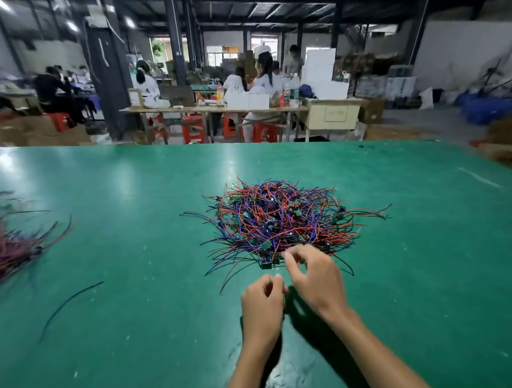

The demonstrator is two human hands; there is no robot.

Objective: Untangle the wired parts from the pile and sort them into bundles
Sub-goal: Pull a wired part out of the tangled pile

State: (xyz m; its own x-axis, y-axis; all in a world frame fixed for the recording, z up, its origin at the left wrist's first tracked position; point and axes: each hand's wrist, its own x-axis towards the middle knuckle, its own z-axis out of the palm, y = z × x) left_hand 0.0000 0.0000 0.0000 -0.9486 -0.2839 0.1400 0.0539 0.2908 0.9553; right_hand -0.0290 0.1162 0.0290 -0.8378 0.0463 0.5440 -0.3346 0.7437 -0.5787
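Red, blue and black tangled wire pile (282, 222) sits mid green table (131, 199); right hand (314, 276) at its near edge, fingers (289, 254) curled, pinching wires; left hand (261, 305) just behind, fingers curled, contents unclear; 1 sorted red bundle (8, 251) lies far left.

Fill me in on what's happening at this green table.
A person is sorting wired parts. A tangled pile of red, blue and black wires sits mid-table. The right hand reaches into its near edge, fingers curled as if pinching something; the left hand is curled just behind. A gathered bundle lies far left.
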